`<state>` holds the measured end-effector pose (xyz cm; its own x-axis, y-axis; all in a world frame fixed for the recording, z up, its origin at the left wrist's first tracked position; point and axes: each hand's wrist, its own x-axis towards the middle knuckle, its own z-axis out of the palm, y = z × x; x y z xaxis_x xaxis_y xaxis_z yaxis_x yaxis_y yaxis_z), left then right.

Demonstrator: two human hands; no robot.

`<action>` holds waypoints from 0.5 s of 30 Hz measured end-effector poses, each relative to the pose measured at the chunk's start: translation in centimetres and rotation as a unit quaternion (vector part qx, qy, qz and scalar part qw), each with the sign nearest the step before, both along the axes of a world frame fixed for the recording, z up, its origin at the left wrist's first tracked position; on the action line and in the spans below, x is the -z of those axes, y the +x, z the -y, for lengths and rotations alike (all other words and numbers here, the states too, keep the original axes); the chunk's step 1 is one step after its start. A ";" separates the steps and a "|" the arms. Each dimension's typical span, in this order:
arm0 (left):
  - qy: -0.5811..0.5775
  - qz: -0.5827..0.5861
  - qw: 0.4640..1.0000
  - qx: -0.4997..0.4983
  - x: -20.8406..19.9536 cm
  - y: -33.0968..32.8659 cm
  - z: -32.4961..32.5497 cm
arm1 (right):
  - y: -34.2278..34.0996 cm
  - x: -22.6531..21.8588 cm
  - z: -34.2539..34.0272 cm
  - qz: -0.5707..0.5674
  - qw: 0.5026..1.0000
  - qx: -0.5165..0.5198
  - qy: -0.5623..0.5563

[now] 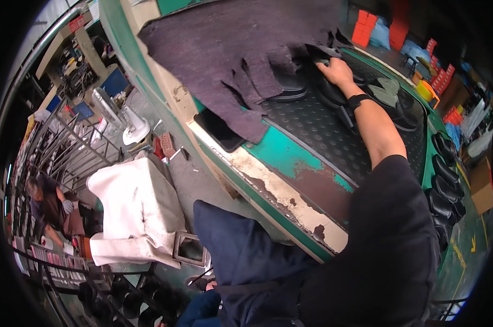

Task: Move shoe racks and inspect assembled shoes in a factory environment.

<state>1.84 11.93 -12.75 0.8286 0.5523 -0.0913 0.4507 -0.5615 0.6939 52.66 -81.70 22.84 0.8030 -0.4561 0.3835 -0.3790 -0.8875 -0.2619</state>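
My right hand (336, 72), with a black band on the wrist, reaches to the slit edge of a dark purple-brown curtain (230, 49). Its thumb and fingers close on a black shoe (329, 92) lying on a black studded conveyor belt (306, 125); the fingertips are partly hidden. Another black shoe (290, 90) sits half under the curtain, left of my hand. Nearer the right side, a grey-green cloth or piece of material (385, 91) lies by more black shoes (405, 117). My left hand does not show.
The conveyor has a worn green and cream frame (290, 196) close to my body. Several black shoes (445, 201) line its right side. To the left are a white cloth-covered object (140, 201), a white fan (132, 122), metal racks (72, 141) and a seated person (56, 207).
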 end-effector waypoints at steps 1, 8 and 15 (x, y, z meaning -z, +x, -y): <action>0.007 0.002 1.000 -0.011 -0.4 -1.2 0.4 | 0.5 0.6 0.7 0.007 1.000 0.000 -0.006; -0.006 -0.096 0.991 -0.096 -6.9 -8.4 4.3 | 1.2 1.4 2.5 0.039 0.998 -0.049 0.005; 0.056 -0.085 0.984 -0.147 -10.6 -7.6 8.8 | 4.9 3.1 6.5 0.014 0.997 -0.078 0.002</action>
<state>-5.76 3.14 -2.16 0.6093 0.7806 -0.1398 0.7098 -0.4582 0.5350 57.53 -88.23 19.77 0.8528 -0.3287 0.4059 -0.2293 -0.9339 -0.2744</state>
